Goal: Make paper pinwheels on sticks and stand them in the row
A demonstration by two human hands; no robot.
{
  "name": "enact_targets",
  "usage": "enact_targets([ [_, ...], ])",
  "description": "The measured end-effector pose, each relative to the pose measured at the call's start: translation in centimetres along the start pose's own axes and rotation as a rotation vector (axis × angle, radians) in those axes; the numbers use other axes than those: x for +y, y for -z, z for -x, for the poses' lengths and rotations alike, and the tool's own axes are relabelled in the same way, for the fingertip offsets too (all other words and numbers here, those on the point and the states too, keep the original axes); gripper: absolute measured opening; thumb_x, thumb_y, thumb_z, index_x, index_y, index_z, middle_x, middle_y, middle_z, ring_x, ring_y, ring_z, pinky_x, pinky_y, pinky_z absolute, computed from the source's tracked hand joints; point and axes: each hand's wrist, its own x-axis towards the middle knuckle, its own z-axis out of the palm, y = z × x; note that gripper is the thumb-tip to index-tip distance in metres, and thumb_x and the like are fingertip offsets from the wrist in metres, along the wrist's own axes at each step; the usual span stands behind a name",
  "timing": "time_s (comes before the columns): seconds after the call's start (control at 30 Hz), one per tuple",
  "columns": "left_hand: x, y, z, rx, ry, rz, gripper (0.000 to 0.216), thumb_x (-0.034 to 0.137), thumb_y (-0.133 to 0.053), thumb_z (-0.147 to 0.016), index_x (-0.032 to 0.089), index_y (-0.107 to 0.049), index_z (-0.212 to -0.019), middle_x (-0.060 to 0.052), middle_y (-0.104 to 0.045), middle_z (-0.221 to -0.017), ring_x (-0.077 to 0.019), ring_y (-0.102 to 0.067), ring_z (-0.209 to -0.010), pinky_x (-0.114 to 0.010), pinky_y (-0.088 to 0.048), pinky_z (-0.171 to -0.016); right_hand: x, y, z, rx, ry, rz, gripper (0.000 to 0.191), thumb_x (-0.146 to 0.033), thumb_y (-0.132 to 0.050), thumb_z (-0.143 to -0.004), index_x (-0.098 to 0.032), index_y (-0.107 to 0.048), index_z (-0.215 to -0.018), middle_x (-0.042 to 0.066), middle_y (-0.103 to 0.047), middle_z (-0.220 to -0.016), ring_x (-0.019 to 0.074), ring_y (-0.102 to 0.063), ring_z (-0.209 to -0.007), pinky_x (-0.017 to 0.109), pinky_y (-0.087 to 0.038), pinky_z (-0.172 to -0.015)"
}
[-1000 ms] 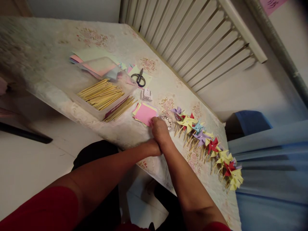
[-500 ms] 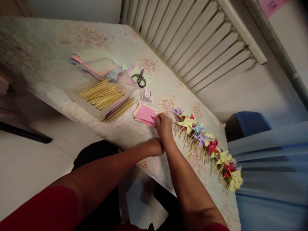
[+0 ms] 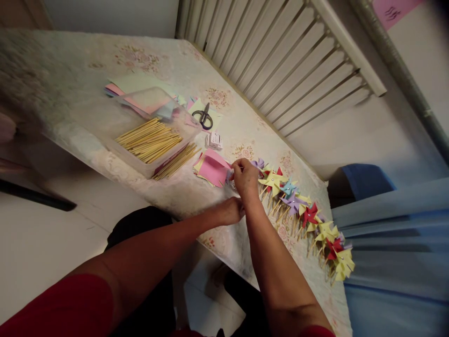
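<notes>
My right hand [image 3: 245, 177] pinches the corner of a pink paper square [image 3: 213, 169] and lifts it off a small stack of coloured squares [image 3: 200, 164] on the table. My left hand [image 3: 229, 211] rests near the table's front edge, just below the right wrist; its fingers are mostly hidden behind my right arm. A row of finished paper pinwheels [image 3: 305, 213] on wooden sticks lies to the right of my hands.
A clear plastic box [image 3: 150, 142] of wooden sticks sits left of the stack, with more sticks [image 3: 177, 161] beside it. Black scissors [image 3: 204, 117], a small white box [image 3: 214, 139] and loose coloured sheets [image 3: 140, 93] lie behind. A slatted rail [image 3: 280, 61] borders the table's far side.
My right hand has pulled back to the right, peeling the top pink sheet up from the stack. My left hand has shifted slightly right.
</notes>
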Motion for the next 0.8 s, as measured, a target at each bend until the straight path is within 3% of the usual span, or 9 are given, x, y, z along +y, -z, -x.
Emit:
enact_targets([
  [0.17,1.3,1.5,0.1,-0.012,-0.036,0.054,0.024,0.02,-0.046,-0.092,0.012,-0.068,-0.094,-0.009,-0.072,-0.086,-0.0208,-0.064,-0.082,-0.033,-0.05,-0.082,-0.3,1.4,0.0,0.061,-0.047,-0.06,0.014,-0.023,-0.049,-0.082,-0.02,-0.06,-0.074,-0.003,-0.058,-0.055,0.0164,-0.06,-0.058,0.026,-0.044,-0.063],
  [0.33,1.4,2.0,0.3,-0.054,0.124,0.341,0.015,0.015,-0.049,-0.085,0.012,-0.062,-0.091,-0.003,-0.065,-0.075,-0.0138,-0.064,-0.063,-0.026,-0.05,-0.062,-0.1,4.3,0.8,0.084,-0.139,-0.22,0.009,-0.025,-0.053,-0.08,-0.02,-0.059,-0.074,-0.006,-0.055,-0.049,0.0136,-0.056,-0.046,0.024,-0.042,-0.053],
  [0.63,1.9,2.2,-0.1,-0.011,0.215,0.661,0.007,0.012,-0.057,-0.076,0.014,-0.057,-0.082,-0.001,-0.063,-0.072,-0.0119,-0.063,-0.057,-0.026,-0.051,-0.058,2.0,7.4,3.4,0.127,-0.225,-0.448,0.014,-0.034,-0.06,-0.077,-0.02,-0.058,-0.074,-0.007,-0.058,-0.046,0.0094,-0.044,-0.035,0.021,-0.033,-0.04],
  [0.8,1.5,1.8,-0.1,-0.135,0.258,0.769,0.012,0.017,-0.065,-0.076,0.014,-0.058,-0.086,-0.003,-0.066,-0.076,-0.0146,-0.066,-0.061,-0.029,-0.05,-0.062,3.2,8.5,4.7,0.141,-0.278,-0.533,0.018,-0.037,-0.065,-0.076,-0.019,-0.058,-0.074,-0.005,-0.06,-0.046,0.0084,-0.043,-0.034,0.02,-0.031,-0.039],
])
